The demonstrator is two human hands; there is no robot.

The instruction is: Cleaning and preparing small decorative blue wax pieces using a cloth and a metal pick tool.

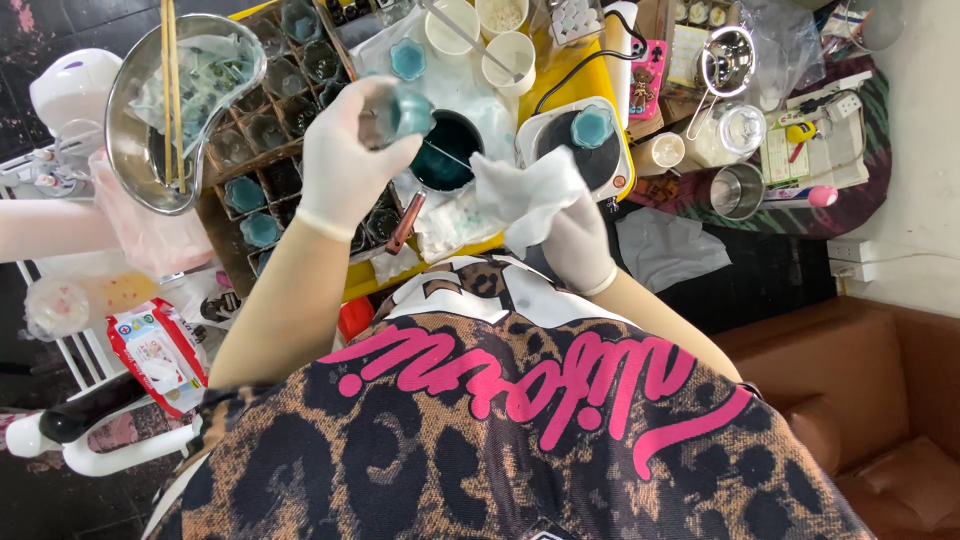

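Left hand (345,160), gloved, upper centre-left of frame: fingers wrapped tight around a small clear glass jar (405,112) with teal contents, held up and tilted over the worktop. Right hand (575,235), also gloved, centre of frame: clamped on a crumpled white tissue (525,190), which sits just right of the jar but not touching it as far as I can tell.

Directly behind the jar: a dark pot of teal liquid (445,150). To its right, a white hotplate (580,145) with another teal-filled jar (592,127) standing on it. Left of frame: a wooden compartment crate (270,170) with more small jars, several teal-filled, some empty. Steel bowl (185,105) with chopsticks (170,90) laid across it, upper left. White cups (505,50) at top centre, steel cup (738,190) at right.

Judgement: step in hand looks like wipe-down of a filled jar, tissue staged for the rim or outer wall. Jar is tilted, so contents are probably set or thick; can't confirm.

Next move calls for: bring tissue into contact, rotate jar in the left grip, keep the opening from tipping further. Risk: tissue fibres or smear in the fill; slippery glove on glass.
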